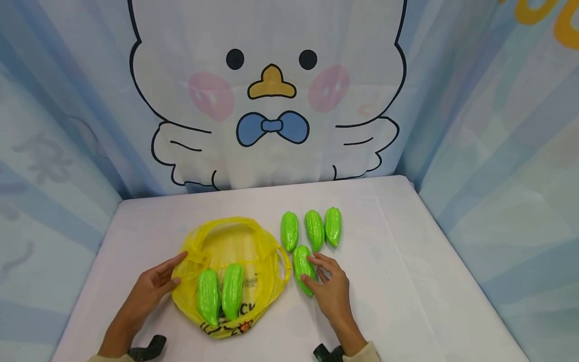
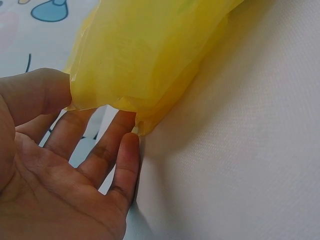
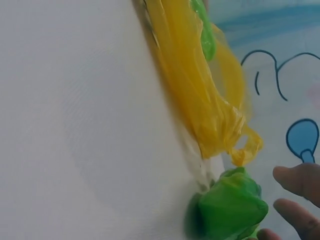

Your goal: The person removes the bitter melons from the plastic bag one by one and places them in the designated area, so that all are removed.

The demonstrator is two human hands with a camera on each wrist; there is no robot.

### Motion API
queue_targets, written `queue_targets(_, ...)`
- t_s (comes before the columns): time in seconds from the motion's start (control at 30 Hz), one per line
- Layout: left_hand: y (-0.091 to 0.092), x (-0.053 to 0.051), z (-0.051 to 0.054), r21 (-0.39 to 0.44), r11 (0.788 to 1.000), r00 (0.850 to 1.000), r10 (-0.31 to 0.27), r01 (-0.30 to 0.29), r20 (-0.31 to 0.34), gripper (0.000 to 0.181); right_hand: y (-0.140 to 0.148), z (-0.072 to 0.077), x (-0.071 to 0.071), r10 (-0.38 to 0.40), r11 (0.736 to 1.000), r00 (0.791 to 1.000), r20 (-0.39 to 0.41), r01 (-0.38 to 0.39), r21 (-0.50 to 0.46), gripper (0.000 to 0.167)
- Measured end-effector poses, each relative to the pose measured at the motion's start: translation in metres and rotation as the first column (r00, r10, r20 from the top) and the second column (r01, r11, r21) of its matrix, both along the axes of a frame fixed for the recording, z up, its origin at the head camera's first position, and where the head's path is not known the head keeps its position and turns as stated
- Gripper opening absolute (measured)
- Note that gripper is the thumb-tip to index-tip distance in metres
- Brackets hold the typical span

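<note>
A yellow plastic bag (image 1: 264, 296) lies with its mouth wide, two green vegetable-like pieces (image 1: 208, 296) (image 1: 232, 291) inside it. My left hand (image 1: 147, 291) is at the bag's left edge; in the left wrist view the hand (image 2: 75, 150) touches the yellow plastic (image 2: 145, 55) with its thumb and fingers extended. Right of the bag, my right hand (image 1: 332, 289) has thumb and fingers around a green piece (image 1: 302, 264) on the table. In the right wrist view, fingertips (image 3: 290, 200) are beside that green piece (image 3: 232, 207), apart from it, near the bag's handle (image 3: 245, 150).
Three more green pieces (image 1: 289, 231) (image 1: 314, 230) (image 1: 333, 227) lie in a row behind the right hand on the white table (image 1: 407, 281). A curtain with a cartoon figure (image 1: 271, 161) hangs at the back, with blue and white curtains (image 1: 506, 176) at the sides.
</note>
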State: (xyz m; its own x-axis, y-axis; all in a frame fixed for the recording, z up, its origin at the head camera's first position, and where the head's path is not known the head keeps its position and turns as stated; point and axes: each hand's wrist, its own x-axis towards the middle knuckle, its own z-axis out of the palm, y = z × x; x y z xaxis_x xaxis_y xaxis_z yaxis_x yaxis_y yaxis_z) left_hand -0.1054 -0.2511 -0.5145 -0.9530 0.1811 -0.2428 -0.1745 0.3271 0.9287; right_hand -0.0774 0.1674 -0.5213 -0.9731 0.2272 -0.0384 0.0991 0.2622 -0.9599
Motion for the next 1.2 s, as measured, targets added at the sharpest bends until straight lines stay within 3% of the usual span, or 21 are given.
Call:
queue_targets(0.2, 0.002, 0.001, -0.002, -0.014, 1.0, 0.999, 0.01, -0.01, 0.031, 0.075, -0.001, 0.006, 0.003, 0.001, 1.0, 1.0, -0.018, -0.001, 0.01, 0.05)
queue_targets(0.53, 0.0, 0.002, -0.003, 0.006, 1.0, 1.0, 0.007, -0.007, 0.021, 0.074, -0.016, 0.015, 0.003, 0.045, 0.997, 0.996, -0.078, -0.049, -0.053, 0.052)
queue_targets(0.87, 0.001, 0.002, -0.001, 0.007, 1.0, 1.0, 0.009, -0.009, 0.019, 0.075, -0.04, 0.022, 0.005, 0.163, 0.981, 0.983, -0.088, -0.171, -0.09, 0.049)
queue_targets(1.2, 0.0, -0.001, -0.003, 0.006, 1.0, 1.0, 0.009, -0.009, 0.009, 0.075, -0.074, 0.022, 0.009, 0.29, 0.945, 0.952, -0.096, -0.301, -0.126, 0.048)
